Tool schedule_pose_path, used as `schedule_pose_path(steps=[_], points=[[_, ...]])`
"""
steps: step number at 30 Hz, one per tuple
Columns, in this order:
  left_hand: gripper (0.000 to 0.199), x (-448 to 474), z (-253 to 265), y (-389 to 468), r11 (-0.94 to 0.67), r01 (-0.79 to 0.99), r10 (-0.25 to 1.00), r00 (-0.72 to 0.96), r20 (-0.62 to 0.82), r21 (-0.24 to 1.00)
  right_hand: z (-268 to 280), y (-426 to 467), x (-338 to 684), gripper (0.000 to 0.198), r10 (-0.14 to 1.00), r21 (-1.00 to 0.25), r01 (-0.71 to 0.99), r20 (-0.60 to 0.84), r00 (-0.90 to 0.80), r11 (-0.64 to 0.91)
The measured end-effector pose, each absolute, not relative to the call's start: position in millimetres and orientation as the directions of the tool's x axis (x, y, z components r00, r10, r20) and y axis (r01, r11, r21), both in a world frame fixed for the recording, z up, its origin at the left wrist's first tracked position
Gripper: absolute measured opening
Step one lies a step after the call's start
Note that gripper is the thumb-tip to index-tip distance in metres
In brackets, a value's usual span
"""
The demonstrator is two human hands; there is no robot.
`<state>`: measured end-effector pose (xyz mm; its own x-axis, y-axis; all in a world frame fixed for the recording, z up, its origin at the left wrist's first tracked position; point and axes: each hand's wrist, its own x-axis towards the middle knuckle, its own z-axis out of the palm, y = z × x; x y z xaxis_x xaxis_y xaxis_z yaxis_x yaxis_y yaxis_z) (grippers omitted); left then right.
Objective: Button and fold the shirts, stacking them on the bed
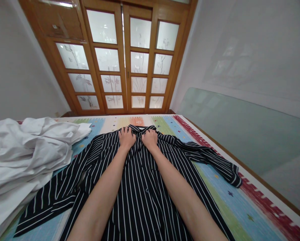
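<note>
A black shirt with white stripes [137,187] lies front up and spread out, its collar at the far end. Both its sleeves reach out to the sides, the left one wide and the right one bent toward the edge. My left hand [127,137] is closed on the cloth just left of the collar. On the other side of the front opening, my right hand [150,138] grips the cloth below the collar, fingers curled. A button shows on the shirt's front between my forearms.
Under the shirt is a colourful patterned mat [230,197] with a pale border. A heap of white cloth [26,150] lies at the left. Wooden doors with glass panes [124,60] stand beyond the far edge. A pale green panel [240,124] lines the right wall.
</note>
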<state>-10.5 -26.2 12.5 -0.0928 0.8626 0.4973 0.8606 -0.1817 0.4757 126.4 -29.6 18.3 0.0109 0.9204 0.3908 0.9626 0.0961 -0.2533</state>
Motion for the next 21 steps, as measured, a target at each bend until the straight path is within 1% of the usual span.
schedule_pose_path(steps=[3,6,9,12,15,18,21], points=[[0.033,-17,7,-22,-0.146,0.871,0.912,-0.065,0.404,0.469,13,-27,125,0.039,0.923,-0.266,0.959,0.385,0.011,0.1],[0.039,-23,5,-19,-0.125,0.869,0.927,-0.07,0.368,0.479,11,-25,127,0.05,0.947,-0.282,0.956,0.32,0.01,0.085],[0.045,-26,5,-19,-0.107,0.871,0.921,-0.095,0.378,0.479,12,-23,132,0.058,0.98,-0.288,0.952,0.195,-0.045,0.101],[0.039,-27,6,-21,-0.085,0.881,0.901,-0.131,0.414,0.465,14,-23,138,0.063,0.987,-0.281,0.949,0.115,-0.111,0.139],[0.035,-28,6,-25,-0.089,0.893,0.895,-0.123,0.429,0.44,17,-26,138,0.067,0.987,-0.293,0.946,0.12,-0.105,0.136],[0.042,-30,7,-29,-0.08,0.912,0.909,-0.099,0.404,0.403,18,-33,135,0.068,0.986,-0.31,0.949,0.169,0.001,0.053],[0.049,-32,10,-33,-0.037,0.935,0.932,-0.095,0.349,0.351,17,-42,135,0.07,0.981,-0.314,0.949,0.178,0.079,-0.02]])
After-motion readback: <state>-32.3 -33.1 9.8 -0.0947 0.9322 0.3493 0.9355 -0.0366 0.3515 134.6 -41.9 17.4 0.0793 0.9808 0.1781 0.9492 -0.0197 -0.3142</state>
